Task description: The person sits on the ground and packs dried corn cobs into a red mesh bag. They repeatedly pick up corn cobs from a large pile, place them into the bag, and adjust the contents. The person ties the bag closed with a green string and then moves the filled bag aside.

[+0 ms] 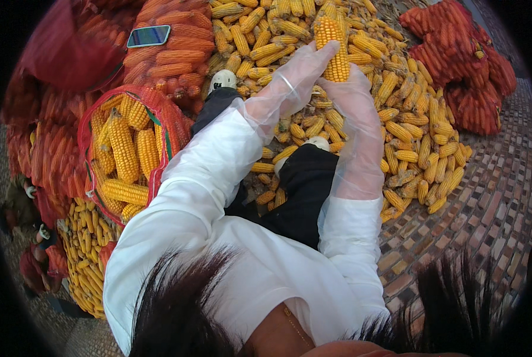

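Both my hands wear long clear plastic gloves and reach forward over a heap of yellow corn cobs (406, 129). Between them they hold one husked corn cob (330, 38) upright. My left hand (308, 62) grips it from the left side, its thumb across the cob, with a bracelet at the wrist. From below and the right, my right hand (348, 87) closes around the cob's lower end. To the left of my left arm stands an open red mesh sack (170, 129) filled with cobs. A phone (148, 36) lies on a full mesh sack behind it.
Full red mesh sacks are stacked at the left (56, 156) and far right (458, 53). Brick paving (467, 214) curves along the right. People work beside another cob heap (85, 263) at the lower left. My shoes stand among the cobs.
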### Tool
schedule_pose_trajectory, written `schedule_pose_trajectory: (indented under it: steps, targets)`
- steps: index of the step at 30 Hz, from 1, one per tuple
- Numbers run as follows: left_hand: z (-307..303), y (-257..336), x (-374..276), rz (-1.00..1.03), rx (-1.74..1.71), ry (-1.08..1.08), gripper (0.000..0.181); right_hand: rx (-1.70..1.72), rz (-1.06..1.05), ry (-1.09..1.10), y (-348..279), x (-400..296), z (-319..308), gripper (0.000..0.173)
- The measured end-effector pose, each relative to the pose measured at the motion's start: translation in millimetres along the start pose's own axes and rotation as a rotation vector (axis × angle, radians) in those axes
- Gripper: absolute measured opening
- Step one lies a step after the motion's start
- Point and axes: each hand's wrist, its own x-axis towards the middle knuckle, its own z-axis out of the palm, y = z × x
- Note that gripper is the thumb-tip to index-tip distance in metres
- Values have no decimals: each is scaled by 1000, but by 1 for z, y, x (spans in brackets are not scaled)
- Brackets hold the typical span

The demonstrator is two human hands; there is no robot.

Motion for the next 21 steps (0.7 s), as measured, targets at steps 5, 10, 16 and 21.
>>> schedule_pose_trajectory:
  steps: [5, 10, 16, 21]
  targets:
    - [-4, 11, 15, -90, -98, 220, 46, 92, -20, -62, 10, -6, 1, 58]
    - [-65, -49, 59, 282, 477, 369, 43, 452, 148, -91, -7, -20, -8, 48]
    - [-23, 14, 21, -316, -415, 174, 54, 618, 162, -84, 4, -15, -5, 42]
    - [-8, 8, 3, -127, -402, 110, 43, 744, -3, -149, 22, -9, 0, 43]
